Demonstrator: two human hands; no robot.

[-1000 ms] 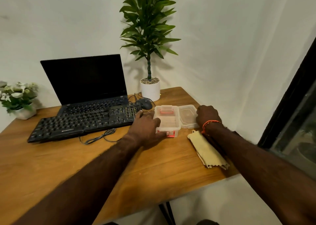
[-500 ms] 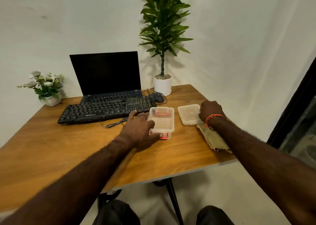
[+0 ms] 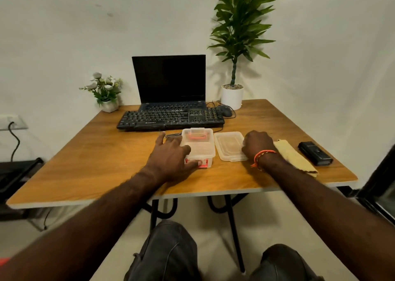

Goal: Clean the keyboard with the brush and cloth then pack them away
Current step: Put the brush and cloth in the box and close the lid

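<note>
A clear plastic box [image 3: 201, 150] with red clips stands on the wooden table [image 3: 102, 165], in front of the black keyboard [image 3: 171, 119]. My left hand [image 3: 171, 158] grips the box from its left side, thumb against the front red clip. The box's clear lid [image 3: 227, 146] lies flat just to the right. My right hand [image 3: 256, 146], fingers curled, holds the lid's right edge. A folded yellow cloth [image 3: 295, 160] lies to the right of that hand. Something red shows inside the box; I cannot make out a brush.
An open laptop [image 3: 171, 81] stands behind the keyboard, with a mouse [image 3: 226, 110] and a potted plant [image 3: 232, 96] to its right. A small flower pot [image 3: 108, 97] is at the back left. A black flat object [image 3: 315, 155] lies near the right edge.
The lid has come away from the box and now lies a little to its right. My view has pulled back and swung, bringing the black object into sight. Both hands keep their holds.
</note>
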